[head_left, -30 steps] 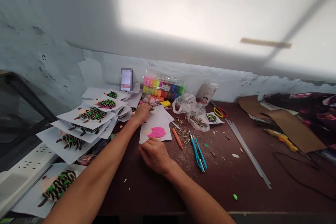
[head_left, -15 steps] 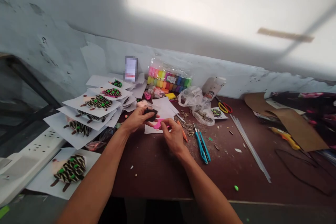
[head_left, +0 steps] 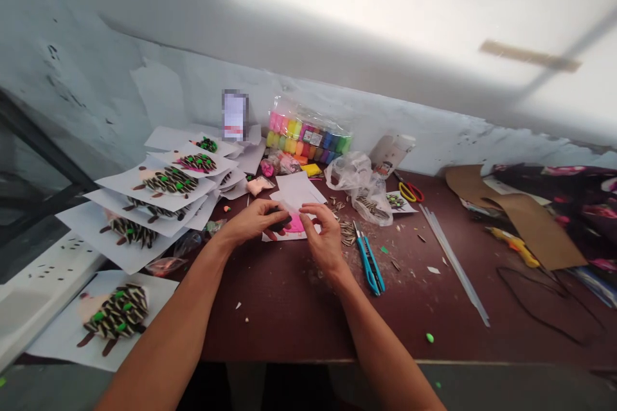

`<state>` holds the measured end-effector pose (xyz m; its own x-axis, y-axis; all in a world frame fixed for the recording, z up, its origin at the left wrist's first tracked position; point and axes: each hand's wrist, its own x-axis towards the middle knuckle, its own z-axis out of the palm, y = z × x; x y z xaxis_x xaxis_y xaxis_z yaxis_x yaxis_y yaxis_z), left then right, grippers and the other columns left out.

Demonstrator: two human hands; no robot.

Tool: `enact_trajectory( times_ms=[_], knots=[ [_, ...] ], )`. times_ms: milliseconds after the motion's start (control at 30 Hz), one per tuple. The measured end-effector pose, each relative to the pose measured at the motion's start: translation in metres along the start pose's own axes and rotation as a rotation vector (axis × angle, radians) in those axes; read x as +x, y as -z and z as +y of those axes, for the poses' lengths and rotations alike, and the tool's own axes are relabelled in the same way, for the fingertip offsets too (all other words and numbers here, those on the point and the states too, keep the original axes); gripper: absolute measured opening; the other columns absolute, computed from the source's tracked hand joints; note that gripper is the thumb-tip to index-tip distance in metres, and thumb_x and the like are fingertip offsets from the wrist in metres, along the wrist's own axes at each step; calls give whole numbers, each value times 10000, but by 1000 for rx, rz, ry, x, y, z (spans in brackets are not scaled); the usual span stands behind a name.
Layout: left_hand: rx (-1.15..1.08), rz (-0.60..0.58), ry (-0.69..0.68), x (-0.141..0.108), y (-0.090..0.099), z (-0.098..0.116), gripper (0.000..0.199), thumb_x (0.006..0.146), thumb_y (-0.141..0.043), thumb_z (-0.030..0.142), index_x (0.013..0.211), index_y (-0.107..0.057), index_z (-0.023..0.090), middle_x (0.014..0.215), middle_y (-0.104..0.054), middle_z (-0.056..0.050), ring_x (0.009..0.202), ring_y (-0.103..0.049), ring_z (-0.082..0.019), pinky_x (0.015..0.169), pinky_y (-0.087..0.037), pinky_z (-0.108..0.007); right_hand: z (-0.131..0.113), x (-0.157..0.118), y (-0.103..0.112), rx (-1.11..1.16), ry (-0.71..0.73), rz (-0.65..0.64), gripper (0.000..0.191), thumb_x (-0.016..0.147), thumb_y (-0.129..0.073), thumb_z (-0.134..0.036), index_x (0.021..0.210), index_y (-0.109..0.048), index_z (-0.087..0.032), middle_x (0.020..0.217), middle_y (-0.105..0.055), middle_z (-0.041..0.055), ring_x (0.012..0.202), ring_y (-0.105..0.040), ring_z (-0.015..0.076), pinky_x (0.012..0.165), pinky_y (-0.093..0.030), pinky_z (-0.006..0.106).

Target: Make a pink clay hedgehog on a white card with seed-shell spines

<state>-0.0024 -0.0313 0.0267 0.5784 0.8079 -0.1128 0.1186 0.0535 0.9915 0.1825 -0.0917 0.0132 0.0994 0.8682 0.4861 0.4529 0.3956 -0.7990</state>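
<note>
Where the counter (head_left: pixel 270 327) begins on the left, white sheets with seed-shell hedgehog pictures (head_left: pixel 118 314) lie overlapped in a loose fan, green clay dots on the shells. Next along, a pale pink clay lump (head_left: pixel 259 186) sits just above the L hand (head_left: pixel 250 221). L grip is narrow: thumb + fingertips closed on a small dark brown clay lump (head_left: pixel 281 223), which lies btwn the hands, long axis approx left-right, free end toward the R hand (head_left: pixel 325 237). L hand is the nearer one since it's holding the lump. R grip is half open, fingers (head_left: pixel 311 210) curled just beside the lump, over a bright pink clay patch (head_left: pixel 295 225) on a white paper sheet (head_left: pixel 289 236); can't tell if they touch either. Lump sits at the patch's left edge, above the paper. Behind the hands, a bag of coloured clay tubs (head_left: pixel 308 131). Right of them: loose sunflower seed shells (head_left: pixel 347 234), blue utility knife (head_left: pixel 369 266), clear plastic bag (head_left: pixel 369 202), red-yellow scissors (head_left: pixel 409 191), clear glue sticks (head_left: pixel 456 263), yellow glue gun (head_left: pixel 513 247) by brown cardboard (head_left: pixel 525 225).
</note>
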Motion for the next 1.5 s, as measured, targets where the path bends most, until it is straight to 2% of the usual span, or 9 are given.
enact_trajectory(
  times_ms=[67, 233, 500, 600, 733, 833, 1000, 1200, 1500],
  knots=[
    [25, -12, -9, -1, 0, 1, 420, 775, -740, 551, 869, -706, 144, 852, -702, -63, 772, -670, -186, 558, -581, -252, -1, 0, 0, -27, 6, -37, 114, 930, -624, -266, 969, -724, -230, 1064, -722, 66, 993, -652, 197, 798, -531, 317],
    [42, -56, -2, -4, 0, 6, 384, 747, -758, 460, 965, -701, 148, 892, -690, -48, 715, -671, -164, 534, -563, -238, -1, -1, -1, -38, 10, -37, 93, 909, -654, -240, 969, -724, -240, 1035, -736, 47, 946, -659, 194, 802, -528, 327],
    [94, -110, 48, -9, -2, 14, 325, 741, -735, 389, 939, -692, 135, 840, -685, -44, 600, -676, -152, 402, -438, -189, 2, -2, -4, 50, -111, -124, 173, 910, -685, -392, 905, -723, -223, 935, -739, 31, 846, -671, 171, 764, -534, 296],
    [95, -63, 63, -9, -2, 13, 330, 712, -762, 359, 948, -675, 145, 771, -673, -18, 569, -678, -153, 381, -389, -173, 2, -1, -5, 54, -117, -131, 182, 911, -661, -372, 824, -699, -217, 877, -730, 19, 812, -657, 160, 771, -525, 289],
    [31, 63, 71, -7, -1, 11, 330, 695, -795, 370, 894, -661, 143, 718, -677, -15, 502, -627, -125, 371, -356, -175, 2, 1, -4, 115, -135, -92, 168, 894, -633, -332, 783, -663, -210, 926, -731, 33, 862, -665, 169, 778, -529, 287],
    [-23, 94, 56, -5, 0, 11, 316, 695, -801, 367, 873, -673, 139, 688, -674, -12, 487, -581, -106, 400, -384, -191, 4, 2, -4, 202, -163, -119, 173, 889, -641, -360, 812, -691, -213, 930, -742, 34, 891, -677, 184, 812, -536, 305],
    [-42, 75, -3, -4, 1, 9, 272, 703, -781, 359, 833, -675, 145, 704, -674, -7, 530, -552, -101, 494, -463, -226, 7, 2, -5, 323, -208, -166, 211, 898, -641, -409, 939, -773, -250, 985, -774, 25, 962, -685, 200, 907, -530, 341],
    [-8, 71, -66, 0, 1, 3, 264, 697, -760, 334, 860, -693, 138, 744, -680, -17, 625, -573, -119, 599, -479, -249, 8, 6, -1, 405, -331, -212, 198, 845, -676, -401, 827, -771, -228, 792, -739, 6, 803, -669, 175, 790, -524, 294],
    [28, 64, -92, 0, 0, 2, 281, 688, -753, 308, 901, -668, 145, 746, -700, -19, 658, -599, -136, 633, -476, -258, 10, 7, 0, 436, -394, -248, 180, 735, -777, -370, 845, -805, -231, 816, -767, 7, 744, -662, 163, 746, -521, 291]
  ],
)
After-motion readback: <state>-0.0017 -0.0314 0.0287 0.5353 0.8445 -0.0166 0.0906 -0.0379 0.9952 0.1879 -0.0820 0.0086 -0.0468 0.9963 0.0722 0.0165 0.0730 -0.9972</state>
